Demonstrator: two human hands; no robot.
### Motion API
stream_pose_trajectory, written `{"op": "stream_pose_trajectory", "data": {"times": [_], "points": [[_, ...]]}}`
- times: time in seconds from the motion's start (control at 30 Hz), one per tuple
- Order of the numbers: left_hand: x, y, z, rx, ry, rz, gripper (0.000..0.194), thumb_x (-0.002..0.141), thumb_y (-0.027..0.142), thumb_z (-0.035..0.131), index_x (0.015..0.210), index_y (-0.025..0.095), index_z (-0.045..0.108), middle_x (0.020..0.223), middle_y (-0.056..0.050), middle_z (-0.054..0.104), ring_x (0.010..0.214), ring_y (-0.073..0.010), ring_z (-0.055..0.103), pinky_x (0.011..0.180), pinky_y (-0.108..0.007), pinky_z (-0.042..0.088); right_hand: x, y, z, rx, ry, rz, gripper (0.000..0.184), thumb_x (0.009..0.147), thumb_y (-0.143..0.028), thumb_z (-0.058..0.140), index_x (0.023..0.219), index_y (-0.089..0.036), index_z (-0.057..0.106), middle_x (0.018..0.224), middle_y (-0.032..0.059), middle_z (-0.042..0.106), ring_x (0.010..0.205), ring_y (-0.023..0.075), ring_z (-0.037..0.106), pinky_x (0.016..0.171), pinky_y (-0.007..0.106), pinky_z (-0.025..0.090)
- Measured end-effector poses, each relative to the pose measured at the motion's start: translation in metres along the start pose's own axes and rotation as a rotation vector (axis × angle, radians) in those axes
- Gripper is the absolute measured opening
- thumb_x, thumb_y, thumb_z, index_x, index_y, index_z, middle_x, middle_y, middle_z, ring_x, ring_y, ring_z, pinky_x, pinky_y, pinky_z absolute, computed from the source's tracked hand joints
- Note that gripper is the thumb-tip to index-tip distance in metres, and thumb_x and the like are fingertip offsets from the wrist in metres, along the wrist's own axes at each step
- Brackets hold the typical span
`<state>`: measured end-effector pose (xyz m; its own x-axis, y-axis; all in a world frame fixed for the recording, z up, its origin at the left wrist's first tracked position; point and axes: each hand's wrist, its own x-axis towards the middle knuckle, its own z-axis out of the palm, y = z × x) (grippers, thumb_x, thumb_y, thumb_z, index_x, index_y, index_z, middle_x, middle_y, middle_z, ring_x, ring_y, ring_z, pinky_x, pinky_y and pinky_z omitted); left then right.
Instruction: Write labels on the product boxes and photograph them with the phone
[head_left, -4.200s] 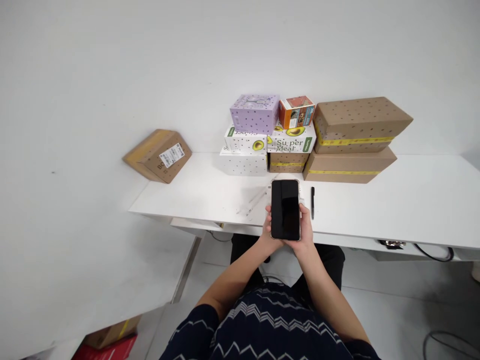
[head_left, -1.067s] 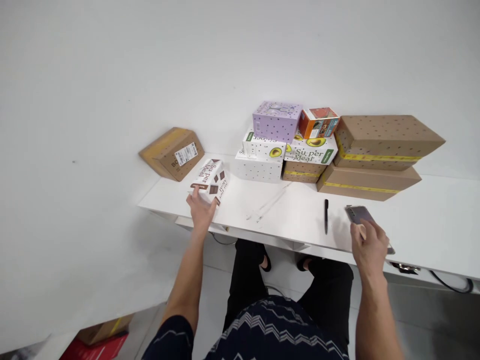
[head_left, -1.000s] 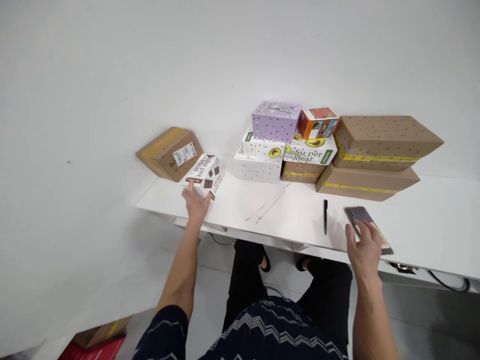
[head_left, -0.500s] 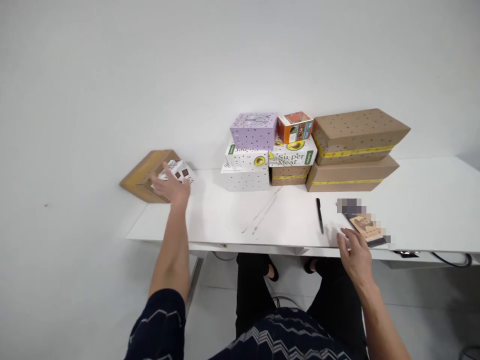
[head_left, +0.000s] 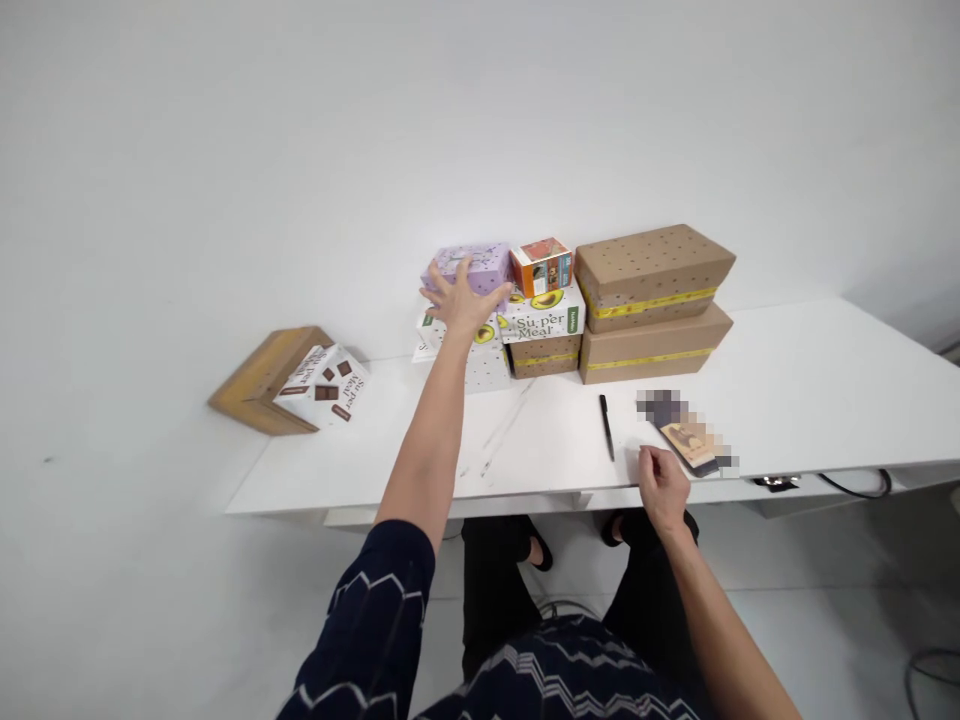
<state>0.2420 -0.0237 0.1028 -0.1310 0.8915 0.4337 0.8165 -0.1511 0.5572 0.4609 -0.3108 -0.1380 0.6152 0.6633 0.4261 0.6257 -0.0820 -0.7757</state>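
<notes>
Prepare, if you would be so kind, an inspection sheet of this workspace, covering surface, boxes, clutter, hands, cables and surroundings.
Surface: white desk, marked by dark scuffs.
Boxes: purple box and orange box side by side atop the middle stack; stacked cartons at right; chocolate box beside the left carton.
Clutter: pen; phone, partly pixelated.
Left hand: spread over the purple box; grip unclear.
Right hand: curled near the phone, nothing seen in it.
Cables: black cable under the desk's front edge at right; another cable on the floor.
Surroundings: white wall behind; other people, nothing seen.
</notes>
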Motion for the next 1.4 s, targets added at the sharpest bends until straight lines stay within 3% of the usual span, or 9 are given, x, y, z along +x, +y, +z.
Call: {"op": "stream_pose_trajectory", "data": {"times": [0.23,0.43,0.6,0.77,0.9,1.03,1.13,1.23,1.4], "points": [[-0.018,-0.016,-0.034,-0.232,0.223,0.03,0.058,0.065,0.05,0.073,0.116,0.029,0.057,0.131,-0.009,0.036,0.125,-0.0326,0.039,0.105,-0.052,0.034,-0.001,-0.001,0.001,-0.001,0.011,-0.075,0.031,0.09,-0.041,0.044,0.084,-0.018,0.064,0.077,0.0079,0.066,0.069,0.0182,0.059,0.067,0.03,0.047],[-0.142,-0.07,-0.09,-0.311,0.21,0.455,0.069,0.064,0.057,0.069,0.123,0.026,0.049,0.131,-0.01,0.034,0.131,-0.0306,0.034,0.103,-0.046,0.038,-0.002,0.0,0.001,0.008,0.031,-0.091,0.029,0.089,-0.039,0.046,0.083,-0.017,0.064,0.076,0.0077,0.066,0.068,0.0176,0.059,0.067,0.029,0.046],[-0.259,-0.101,-0.051,-0.28,-0.119,0.541,0.073,0.051,0.052,0.078,0.114,0.025,0.055,0.131,-0.012,0.033,0.129,-0.0376,0.036,0.106,-0.056,0.03,-0.002,-0.001,0.0,0.012,0.024,-0.047,0.029,0.089,-0.04,0.047,0.082,-0.016,0.064,0.075,0.008,0.065,0.067,0.0174,0.059,0.066,0.029,0.046],[-0.298,-0.124,-0.01,-0.291,-0.36,0.593,0.078,0.056,0.051,0.079,0.124,0.024,0.052,0.138,-0.016,0.029,0.136,-0.0408,0.026,0.114,-0.06,0.008,-0.002,-0.004,-0.006,0.051,-0.011,0.003,0.031,0.088,-0.041,0.047,0.084,-0.016,0.064,0.077,0.0081,0.065,0.067,0.0172,0.058,0.067,0.03,0.047],[-0.308,-0.13,-0.017,-0.369,-0.447,0.348,0.109,0.053,0.059,0.079,0.143,0.024,0.03,0.152,-0.018,0.012,0.143,-0.0421,0.003,0.114,-0.059,0.01,-0.004,-0.015,-0.011,0.141,0.0,0.069,0.032,0.087,-0.043,0.049,0.085,-0.016,0.065,0.077,0.0068,0.064,0.07,0.0175,0.058,0.069,0.032,0.048],[-0.326,-0.127,-0.026,-0.666,-0.33,-0.23,0.083,0.075,0.067,0.056,0.143,0.027,0.029,0.14,-0.016,0.037,0.127,-0.0309,0.043,0.104,-0.047,0.037,-0.009,-0.047,-0.01,0.284,-0.139,0.126,0.033,0.089,-0.046,0.049,0.091,-0.017,0.065,0.085,0.0069,0.065,0.077,0.0185,0.061,0.073,0.033,0.049],[-0.336,-0.121,-0.024,-0.867,-0.474,-0.615,0.072,0.082,0.069,0.044,0.141,0.031,0.03,0.117,-0.011,0.055,0.096,-0.0222,0.061,0.084,-0.04,0.05,-0.014,-0.077,-0.001,0.338,-0.412,0.064,0.035,0.09,-0.047,0.047,0.101,-0.019,0.066,0.1,0.0095,0.066,0.089,0.0213,0.062,0.074,0.034,0.05],[-0.34,-0.114,-0.019,-0.977,-0.68,-0.73,0.077,0.08,0.07,0.046,0.145,0.036,0.02,0.112,-0.008,0.06,0.084,-0.0188,0.064,0.076,-0.037,0.052,-0.021,-0.098,0.007,0.278,-0.545,-0.025,0.039,0.089,-0.048,0.048,0.112,-0.02,0.063,0.106,0.0112,0.064,0.097,0.0245,0.059,0.079,0.038,0.05],[-0.337,-0.11,-0.024,-1.168,-0.671,-0.675,0.092,0.075,0.05,0.069,0.147,0.037,0.013,0.124,-0.009,0.057,0.107,-0.0238,0.06,0.086,-0.041,0.051,-0.043,-0.108,0.005,0.288,-0.481,-0.04,0.04,0.087,-0.044,0.053,0.119,-0.02,0.059,0.112,0.0124,0.061,0.102,0.0271,0.057,0.081,0.043,0.051]]}}
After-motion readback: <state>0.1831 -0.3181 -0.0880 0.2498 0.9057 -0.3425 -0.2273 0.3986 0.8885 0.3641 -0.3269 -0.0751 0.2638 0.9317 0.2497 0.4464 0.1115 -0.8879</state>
